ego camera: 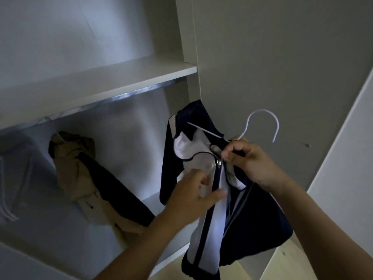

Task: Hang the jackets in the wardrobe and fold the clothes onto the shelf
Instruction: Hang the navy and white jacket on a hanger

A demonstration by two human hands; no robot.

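The right hand point(245, 158) pinches the neck of a white hanger point(262, 126) together with the collar of a navy and white jacket point(214, 199), fingers curled round both just below the hook. The left hand point(193, 197) sits lower and to the left, its fingers and thumb closing on the pale front panel beside the zip point(219, 163); the hand is blurred, so how firm that grip is cannot be told. The jacket hangs from the right hand with its long axis running down and slightly left, collar uppermost, hem out of sight below the arms. The hanger's hook rises above the right hand and opens downward to the right, while one white arm of the hanger slants up and left out of the collar, which suggests that shoulder is not yet seated. What the next move turns on is the rail point(125, 96), a metal bar under the shelf point(101, 81), lying up and to the left of both hands and running left to right across the wardrobe. The right hand, which carries the hook, is the one to lift it there. A tan and dark jacket point(80, 174) already hangs in the wardrobe, well left of the held one.
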